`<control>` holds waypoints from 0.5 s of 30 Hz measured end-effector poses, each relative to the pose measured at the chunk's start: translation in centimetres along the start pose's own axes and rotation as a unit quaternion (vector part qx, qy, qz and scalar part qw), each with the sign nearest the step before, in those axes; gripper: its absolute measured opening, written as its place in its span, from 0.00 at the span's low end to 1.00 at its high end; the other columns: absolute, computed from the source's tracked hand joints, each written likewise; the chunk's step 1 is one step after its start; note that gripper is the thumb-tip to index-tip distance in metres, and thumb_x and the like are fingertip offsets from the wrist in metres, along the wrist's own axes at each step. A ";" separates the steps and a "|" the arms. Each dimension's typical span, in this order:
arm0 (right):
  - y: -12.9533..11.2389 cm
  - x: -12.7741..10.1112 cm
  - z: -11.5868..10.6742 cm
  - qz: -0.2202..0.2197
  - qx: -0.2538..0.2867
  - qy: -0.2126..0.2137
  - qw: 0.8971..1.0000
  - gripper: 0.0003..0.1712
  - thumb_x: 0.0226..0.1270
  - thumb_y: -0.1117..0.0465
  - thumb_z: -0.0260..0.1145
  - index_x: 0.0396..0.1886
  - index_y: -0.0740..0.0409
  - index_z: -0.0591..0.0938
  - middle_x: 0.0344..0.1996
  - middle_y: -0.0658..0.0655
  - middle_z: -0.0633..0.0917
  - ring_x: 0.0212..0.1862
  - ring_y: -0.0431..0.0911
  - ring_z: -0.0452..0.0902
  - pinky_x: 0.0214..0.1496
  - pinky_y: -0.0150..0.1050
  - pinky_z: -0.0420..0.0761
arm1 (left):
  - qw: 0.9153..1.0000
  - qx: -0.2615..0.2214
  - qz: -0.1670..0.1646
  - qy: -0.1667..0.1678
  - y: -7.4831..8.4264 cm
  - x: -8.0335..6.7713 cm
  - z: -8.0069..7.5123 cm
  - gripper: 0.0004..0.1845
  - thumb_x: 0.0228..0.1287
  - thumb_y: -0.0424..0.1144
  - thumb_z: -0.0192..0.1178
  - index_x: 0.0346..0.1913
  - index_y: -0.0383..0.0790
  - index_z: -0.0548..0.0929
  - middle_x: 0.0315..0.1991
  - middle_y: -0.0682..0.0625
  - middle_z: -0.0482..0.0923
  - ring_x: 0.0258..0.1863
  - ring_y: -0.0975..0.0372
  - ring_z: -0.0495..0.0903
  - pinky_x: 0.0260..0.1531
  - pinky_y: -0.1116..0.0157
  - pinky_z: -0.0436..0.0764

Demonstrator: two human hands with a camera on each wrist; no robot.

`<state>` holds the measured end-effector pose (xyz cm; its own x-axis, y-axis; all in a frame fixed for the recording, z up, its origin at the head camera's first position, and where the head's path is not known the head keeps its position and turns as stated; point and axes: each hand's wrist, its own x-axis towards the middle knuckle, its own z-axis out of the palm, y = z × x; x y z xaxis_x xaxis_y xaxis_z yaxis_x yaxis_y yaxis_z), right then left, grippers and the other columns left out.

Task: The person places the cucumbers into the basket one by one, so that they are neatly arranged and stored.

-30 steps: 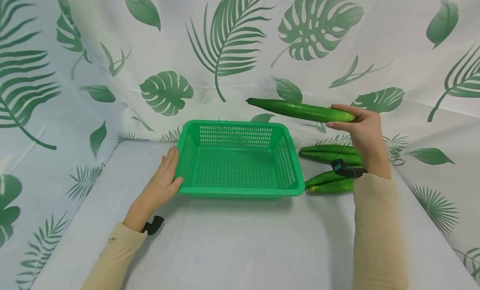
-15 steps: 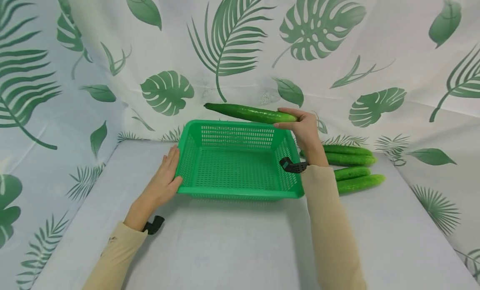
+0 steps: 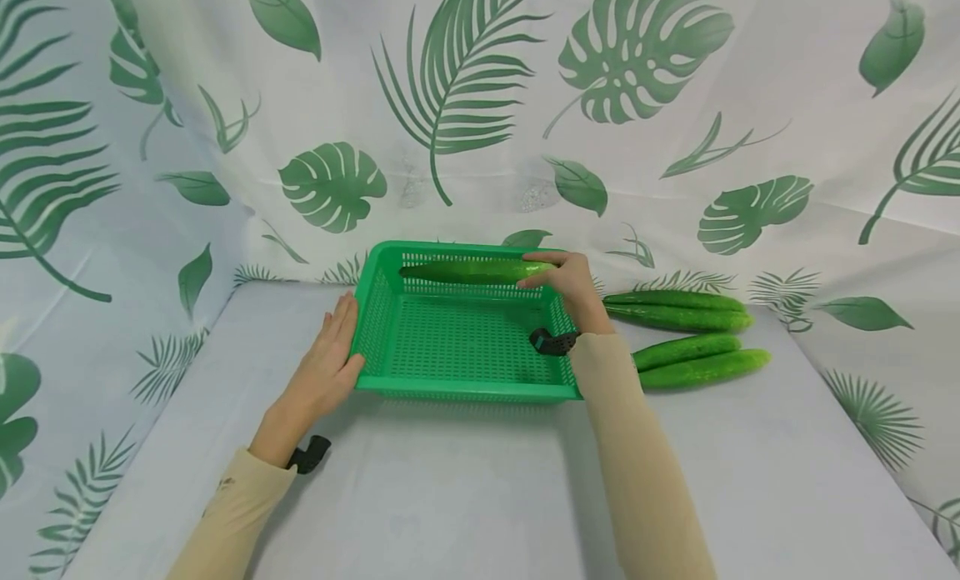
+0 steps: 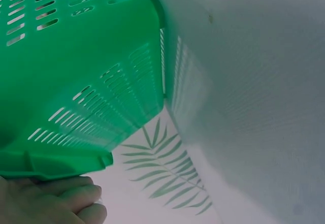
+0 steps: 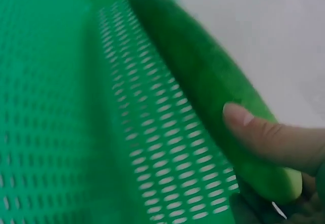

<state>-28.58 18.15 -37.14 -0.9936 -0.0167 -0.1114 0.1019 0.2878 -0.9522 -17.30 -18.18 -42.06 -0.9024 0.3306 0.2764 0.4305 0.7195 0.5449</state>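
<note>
A long green cucumber (image 3: 468, 272) lies crosswise within the far part of the green plastic basket (image 3: 465, 390). My right hand (image 3: 573, 282) grips its paler right end, and in the right wrist view the thumb (image 5: 264, 137) presses on the cucumber (image 5: 203, 76) from above. The basket's slotted wall shows just beside it there. At the basket's left side, my left hand (image 3: 326, 363) rests against the rim with straight fingers. In the left wrist view the left hand's fingers (image 4: 76, 196) lie under the rim of the basket (image 4: 76, 82).
To the basket's right, several more cucumbers (image 3: 697, 368) lie in two pairs on the white-covered table (image 3: 450, 488). A leaf-patterned cloth (image 3: 480, 180) hangs behind and at the sides. A black wrist camera (image 3: 551, 342) on the right arm hangs over the basket's right side.
My right hand has carried the cucumber leftward from beyond the basket's right side, then lowered it inside the far rim. The left hand and basket stay in place.
</note>
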 end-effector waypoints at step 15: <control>2.4 1.6 2.2 0.044 -0.141 0.010 0.989 0.26 0.54 0.73 0.75 0.55 0.62 0.85 0.67 0.65 0.72 0.70 0.62 0.63 0.67 0.57 0.70 | 1.000 0.008 0.003 -0.001 0.1 -0.3 0.0 0.40 0.63 0.31 0.42 0.76 0.23 0.43 0.79 0.35 0.36 0.78 0.47 0.38 0.75 0.50 0.42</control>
<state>-29.81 16.72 -40.23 -0.9827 0.0378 -0.1812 0.1724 0.5438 -0.8213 -16.95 -18.23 -42.11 -0.9002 0.3355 0.2777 0.4348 0.7276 0.5306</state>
